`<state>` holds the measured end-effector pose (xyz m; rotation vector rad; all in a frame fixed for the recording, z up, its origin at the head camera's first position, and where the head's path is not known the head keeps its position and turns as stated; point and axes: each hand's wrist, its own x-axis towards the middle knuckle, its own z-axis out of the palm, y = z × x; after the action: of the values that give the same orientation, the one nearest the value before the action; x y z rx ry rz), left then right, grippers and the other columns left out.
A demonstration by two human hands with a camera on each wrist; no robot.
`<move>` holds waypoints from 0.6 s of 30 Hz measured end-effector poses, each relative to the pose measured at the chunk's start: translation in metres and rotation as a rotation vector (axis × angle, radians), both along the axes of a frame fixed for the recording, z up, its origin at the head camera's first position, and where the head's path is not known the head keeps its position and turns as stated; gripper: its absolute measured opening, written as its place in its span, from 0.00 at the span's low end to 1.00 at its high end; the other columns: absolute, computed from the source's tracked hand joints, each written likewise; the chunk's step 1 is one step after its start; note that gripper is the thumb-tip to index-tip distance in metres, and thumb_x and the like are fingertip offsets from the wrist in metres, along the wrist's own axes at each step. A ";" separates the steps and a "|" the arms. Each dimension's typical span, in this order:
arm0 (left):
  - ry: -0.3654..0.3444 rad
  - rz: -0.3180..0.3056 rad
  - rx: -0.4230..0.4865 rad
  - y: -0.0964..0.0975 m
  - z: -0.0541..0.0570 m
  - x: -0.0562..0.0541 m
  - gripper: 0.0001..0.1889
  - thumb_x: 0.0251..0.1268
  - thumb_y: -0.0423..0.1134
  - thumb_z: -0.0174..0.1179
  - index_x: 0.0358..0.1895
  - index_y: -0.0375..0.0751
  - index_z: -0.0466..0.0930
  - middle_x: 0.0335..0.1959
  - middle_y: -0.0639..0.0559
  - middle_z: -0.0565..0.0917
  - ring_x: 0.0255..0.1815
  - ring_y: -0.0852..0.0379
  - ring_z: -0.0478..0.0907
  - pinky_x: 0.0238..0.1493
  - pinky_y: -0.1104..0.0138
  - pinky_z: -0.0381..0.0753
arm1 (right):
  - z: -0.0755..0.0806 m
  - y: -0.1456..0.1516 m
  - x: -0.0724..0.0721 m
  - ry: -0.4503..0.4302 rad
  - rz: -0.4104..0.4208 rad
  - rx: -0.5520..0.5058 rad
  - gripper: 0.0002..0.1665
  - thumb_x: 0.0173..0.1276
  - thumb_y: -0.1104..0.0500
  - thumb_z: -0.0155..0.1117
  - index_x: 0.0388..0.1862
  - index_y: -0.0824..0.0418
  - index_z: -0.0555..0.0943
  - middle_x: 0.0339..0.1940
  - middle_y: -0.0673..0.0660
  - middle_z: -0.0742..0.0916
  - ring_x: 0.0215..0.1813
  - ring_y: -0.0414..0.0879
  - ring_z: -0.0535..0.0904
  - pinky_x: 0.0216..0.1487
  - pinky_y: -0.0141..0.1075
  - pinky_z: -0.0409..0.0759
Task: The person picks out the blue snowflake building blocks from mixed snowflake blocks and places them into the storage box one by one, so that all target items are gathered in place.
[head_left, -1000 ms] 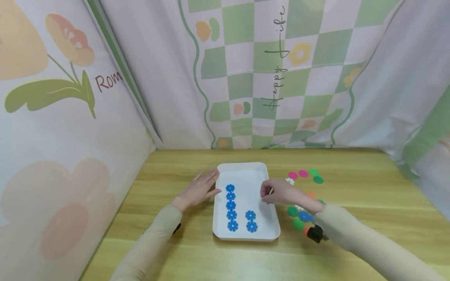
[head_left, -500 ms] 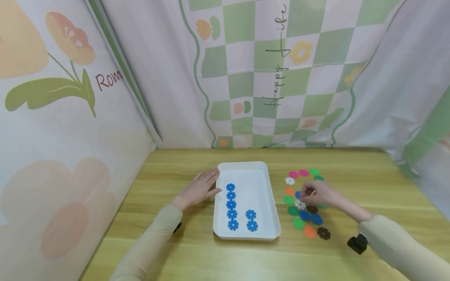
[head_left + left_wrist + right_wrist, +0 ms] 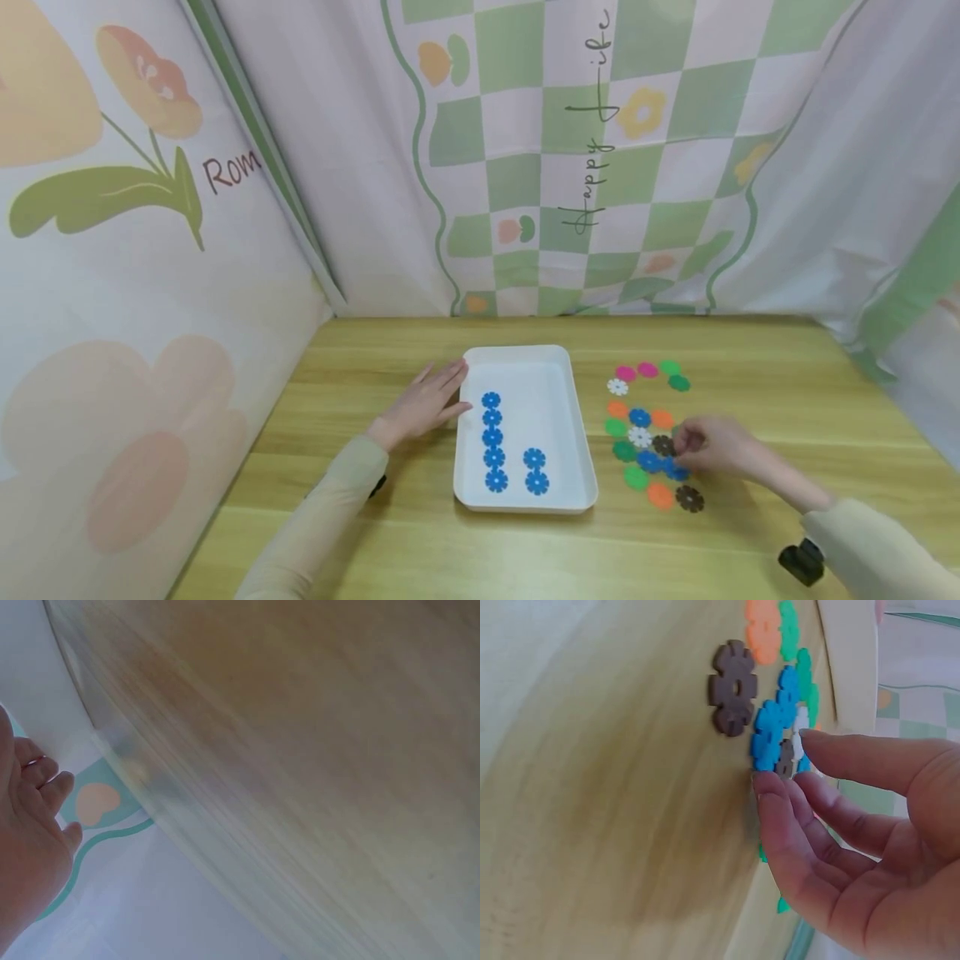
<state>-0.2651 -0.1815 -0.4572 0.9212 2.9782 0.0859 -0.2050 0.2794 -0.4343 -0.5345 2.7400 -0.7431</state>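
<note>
Lower centre of frame, on table [image 3: 405,546]: tray [image 3: 525,383], disc columns [image 3: 487,437] inside; rightward, loose discs [image 3: 648,461]; behind, upper frame, curtain [image 3: 562,183]

A checked curtain [image 3: 570,158] lettered "Happy Life" hangs behind the wooden table [image 3: 405,542] — a flower-printed panel [image 3: 150,292] stands left.

One tray [image 3: 528,375] and discs [image 3: 536,477] show: ten blue [image 3: 492,432], at least five green [image 3: 624,451], three orange [image 3: 661,496], two each of pink [image 3: 647,370], white [image 3: 640,432], brown [image 3: 690,493].

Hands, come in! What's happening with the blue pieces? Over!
Left hand at the tray, left side. Right hand by loose blue pieces, thumb and fingers apart. Seven blue pieces in tray. Brown piece crowding right hand. Over.
</note>
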 end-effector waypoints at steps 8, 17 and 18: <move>-0.003 -0.009 0.018 0.000 0.000 0.000 0.39 0.78 0.61 0.40 0.79 0.36 0.50 0.81 0.43 0.53 0.81 0.46 0.54 0.81 0.44 0.49 | -0.006 -0.002 0.005 -0.059 -0.070 0.014 0.18 0.50 0.57 0.78 0.32 0.64 0.79 0.29 0.52 0.84 0.32 0.42 0.76 0.32 0.28 0.76; -0.008 -0.004 0.011 -0.002 -0.002 -0.001 0.39 0.78 0.62 0.38 0.79 0.37 0.48 0.81 0.44 0.51 0.82 0.47 0.54 0.82 0.45 0.48 | -0.012 -0.003 0.004 -0.043 -0.070 0.043 0.18 0.48 0.56 0.79 0.30 0.61 0.78 0.28 0.51 0.83 0.32 0.42 0.75 0.30 0.29 0.75; -0.006 -0.004 0.008 -0.002 -0.003 -0.002 0.39 0.78 0.62 0.39 0.79 0.37 0.48 0.81 0.44 0.52 0.82 0.47 0.54 0.82 0.45 0.48 | -0.012 -0.003 0.004 -0.038 -0.066 0.043 0.18 0.48 0.56 0.79 0.29 0.61 0.78 0.27 0.51 0.83 0.31 0.42 0.75 0.30 0.29 0.74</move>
<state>-0.2670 -0.1833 -0.4601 0.9261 2.9726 0.1011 -0.2009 0.2768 -0.4466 -0.4185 2.7428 -0.7007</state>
